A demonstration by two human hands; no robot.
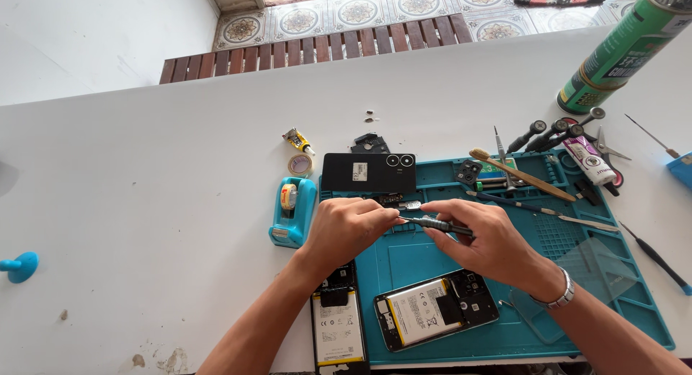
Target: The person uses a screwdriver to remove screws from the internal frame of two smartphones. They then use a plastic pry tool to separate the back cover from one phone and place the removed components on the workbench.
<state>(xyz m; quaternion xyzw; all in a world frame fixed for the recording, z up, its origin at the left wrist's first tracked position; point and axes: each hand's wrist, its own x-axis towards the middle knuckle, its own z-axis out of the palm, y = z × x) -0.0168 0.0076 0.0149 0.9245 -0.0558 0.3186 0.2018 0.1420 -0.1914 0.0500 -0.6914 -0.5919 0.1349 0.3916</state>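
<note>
Teal tape dispenser point(292, 213) holds a roll beside left hand point(346, 229).

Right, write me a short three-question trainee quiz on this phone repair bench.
1. True or false: the right hand holds a screwdriver whose tip points toward the left hand.
2. Which lies on the white table just left of the blue repair mat? A) green spray can B) blue tape dispenser C) bamboo toothbrush
3. How many opened phones with the battery showing lie near the forearms?

Key: 1 true. 2 B. 3 two: one opened phone on the mat, another opened phone partly off its left edge.
</note>
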